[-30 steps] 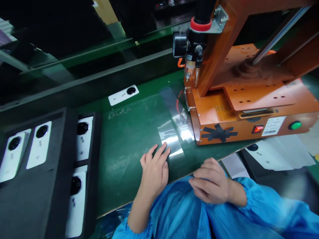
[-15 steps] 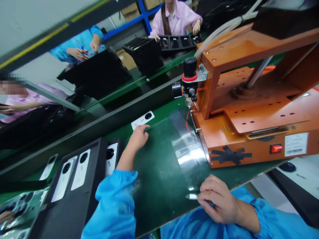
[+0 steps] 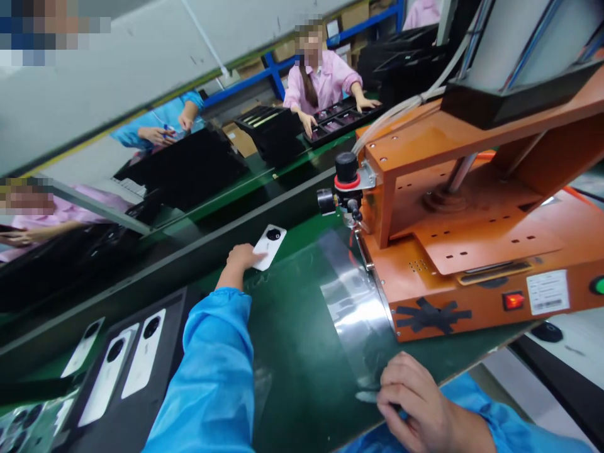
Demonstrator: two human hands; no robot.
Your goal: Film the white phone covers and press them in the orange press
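Green bench (image 3: pixel 292 352) setup: white phone back (image 3: pixel 270 249) left of the orange press (image 3: pixel 438 318), left hand (image 3: pixel 240 257) pinching one end, probably to spare the camera bump (image 3: pixel 273 234). Right hand (image 3: pixel 410 396) is curled in front of the press, by some clear film (image 3: pixel 366 396); can't tell if it's gripping that.

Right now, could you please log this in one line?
left hand: holding white phone back cover; right hand: beside clear film; orange press: red switch lit

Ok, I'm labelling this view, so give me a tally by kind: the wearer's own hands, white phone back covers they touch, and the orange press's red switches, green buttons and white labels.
Left hand and right hand: 2
White phone back cover: 1
Red switch: 1
Green button: 1
White label: 1
Total: 6
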